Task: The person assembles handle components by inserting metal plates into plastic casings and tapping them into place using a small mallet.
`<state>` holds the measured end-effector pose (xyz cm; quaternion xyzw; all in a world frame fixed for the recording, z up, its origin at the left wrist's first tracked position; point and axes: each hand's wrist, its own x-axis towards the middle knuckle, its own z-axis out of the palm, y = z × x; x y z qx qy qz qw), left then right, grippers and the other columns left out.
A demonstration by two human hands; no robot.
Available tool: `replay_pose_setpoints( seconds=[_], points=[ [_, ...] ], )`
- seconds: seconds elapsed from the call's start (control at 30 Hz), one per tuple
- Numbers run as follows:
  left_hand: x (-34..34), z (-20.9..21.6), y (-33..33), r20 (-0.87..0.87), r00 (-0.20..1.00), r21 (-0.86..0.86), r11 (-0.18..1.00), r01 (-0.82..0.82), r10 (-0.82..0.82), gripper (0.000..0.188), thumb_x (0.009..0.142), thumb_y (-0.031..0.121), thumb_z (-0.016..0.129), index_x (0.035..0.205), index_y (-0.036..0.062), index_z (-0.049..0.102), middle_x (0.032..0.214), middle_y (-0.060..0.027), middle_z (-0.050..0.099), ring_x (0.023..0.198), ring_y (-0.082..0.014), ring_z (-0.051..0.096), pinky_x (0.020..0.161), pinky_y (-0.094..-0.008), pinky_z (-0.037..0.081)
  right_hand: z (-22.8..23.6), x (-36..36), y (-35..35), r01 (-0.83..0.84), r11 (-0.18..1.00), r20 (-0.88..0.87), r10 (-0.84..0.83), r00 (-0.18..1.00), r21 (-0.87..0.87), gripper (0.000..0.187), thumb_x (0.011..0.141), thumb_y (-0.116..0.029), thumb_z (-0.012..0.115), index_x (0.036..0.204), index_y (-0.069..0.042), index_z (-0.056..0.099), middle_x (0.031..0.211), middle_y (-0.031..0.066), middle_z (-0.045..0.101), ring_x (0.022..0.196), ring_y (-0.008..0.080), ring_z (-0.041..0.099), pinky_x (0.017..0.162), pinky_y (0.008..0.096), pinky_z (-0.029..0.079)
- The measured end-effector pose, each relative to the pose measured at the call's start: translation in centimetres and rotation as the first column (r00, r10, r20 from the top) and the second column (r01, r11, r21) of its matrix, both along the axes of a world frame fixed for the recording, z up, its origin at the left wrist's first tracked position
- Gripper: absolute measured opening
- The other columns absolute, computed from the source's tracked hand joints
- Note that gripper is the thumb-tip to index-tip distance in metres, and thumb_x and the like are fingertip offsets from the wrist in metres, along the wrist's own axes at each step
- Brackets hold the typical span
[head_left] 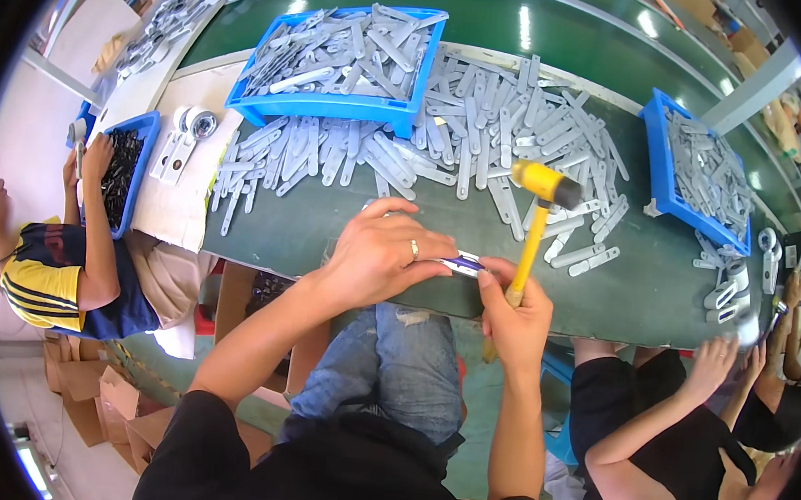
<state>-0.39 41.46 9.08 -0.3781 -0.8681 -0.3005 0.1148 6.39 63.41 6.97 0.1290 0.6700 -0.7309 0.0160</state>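
While a heap of flat grey plastic strips (483,130) is spread across the green work table (327,231), a yellow-headed mallet (537,222) is gripped by the right hand (516,318), and a small silver-and-purple piece (463,265) at the table's near edge is pressed down by the left hand (377,253).

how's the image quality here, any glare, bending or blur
Head view: strong fisheye, with the table edge bowed and the corners black; lamp glare streaks the green belt; the centre is sharp on the left hand, right hand and mallet; the grey parts soften toward the rim.
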Motion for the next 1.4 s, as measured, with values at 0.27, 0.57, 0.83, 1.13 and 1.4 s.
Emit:
replay_pose_setpoints(
  seconds=[0.27,0.57,0.83,1.13,1.4],
  points=[
    [-0.1,-0.6,-0.1,-0.050,0.999,0.040,0.999,0.014,-0.012,0.023,0.082,0.023,0.087,0.102,0.0142,0.080,0.108,0.0021,0.081,0.093,-0.0151,0.075,0.103,-0.0417,0.052,0.3,-0.1,-0.4,-0.044,0.988,-0.045,0.051,0.998,0.149,0.014,0.096,-0.005,0.074,0.110,-0.001,0.078,0.085,0.0010,0.061,0.055,0.0056,0.054,0.047,0.0247,0.040],
    [-0.3,-1.0,-0.4,-0.124,0.990,-0.017,0.998,0.067,-0.069,0.020,0.087,0.026,0.084,0.101,0.0145,0.075,0.111,0.0020,0.079,0.096,-0.0175,0.074,0.110,-0.0441,0.048,0.7,0.1,-0.9,-0.030,0.972,-0.082,0.051,0.995,0.234,0.012,0.097,-0.005,0.075,0.107,-0.002,0.079,0.083,0.0005,0.063,0.053,0.0054,0.056,0.047,0.0248,0.039],
    [0.1,-0.4,-0.2,-0.074,0.993,-0.088,0.993,0.081,-0.088,0.022,0.088,0.021,0.082,0.103,0.0104,0.070,0.114,-0.0033,0.077,0.101,-0.0223,0.073,0.112,-0.0485,0.047,0.2,0.3,-0.8,-0.024,0.971,-0.102,0.050,0.994,0.238,0.013,0.098,-0.005,0.073,0.109,-0.001,0.078,0.079,0.0014,0.067,0.054,0.0048,0.056,0.048,0.0246,0.040],
    [0.6,-0.9,-0.1,-0.070,0.997,-0.107,0.994,0.037,-0.045,0.025,0.087,0.019,0.082,0.103,0.0073,0.066,0.111,-0.0098,0.075,0.106,-0.0282,0.072,0.115,-0.0508,0.046,-0.5,0.3,-1.1,-0.039,0.970,-0.119,0.069,0.990,0.239,0.017,0.101,-0.009,0.071,0.113,-0.001,0.078,0.072,-0.0003,0.064,0.050,0.0036,0.053,0.045,0.0232,0.038],
    [0.4,0.3,-0.2,0.061,0.997,-0.137,0.989,0.057,-0.049,0.024,0.088,0.020,0.082,0.094,0.0034,0.065,0.092,-0.0092,0.069,0.095,-0.0311,0.068,0.107,-0.0500,0.049,0.7,0.5,0.4,-0.117,0.981,-0.032,0.124,0.992,0.155,0.021,0.102,-0.013,0.072,0.119,-0.002,0.077,0.076,0.0031,0.069,0.049,0.0037,0.052,0.044,0.0224,0.037]
  ],
)
